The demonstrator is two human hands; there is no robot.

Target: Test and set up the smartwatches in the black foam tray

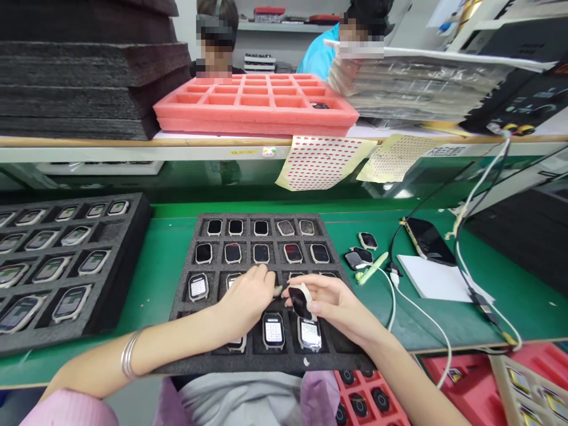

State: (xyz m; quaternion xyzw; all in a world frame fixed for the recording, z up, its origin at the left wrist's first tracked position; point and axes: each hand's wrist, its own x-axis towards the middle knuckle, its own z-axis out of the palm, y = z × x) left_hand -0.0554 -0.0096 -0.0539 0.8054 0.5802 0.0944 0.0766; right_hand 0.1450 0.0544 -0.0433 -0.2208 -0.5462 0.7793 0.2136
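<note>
My right hand [335, 305] holds a smartwatch case [300, 302] with a dark screen and a pale frame, tilted above the tray. Beside it, my left hand [251, 299] is closed over the middle of the black foam tray [177, 313]; its fingertips point down into a compartment, and what they grip is hidden. Watch cases fill several compartments around both hands. Those in the back rows have dark screens, while a lit white screen shows on the watch [273, 330] in the front row and on the watch [198, 287] at the left.
Another foam tray of watches [119, 266] stands at the left. To the right lie loose watches [361, 257], a green tool [373, 269], white cables [437, 322], a phone [428, 239] and white paper [437, 278]. A shelf carries a pink foam tray [257, 121]; two people sit beyond.
</note>
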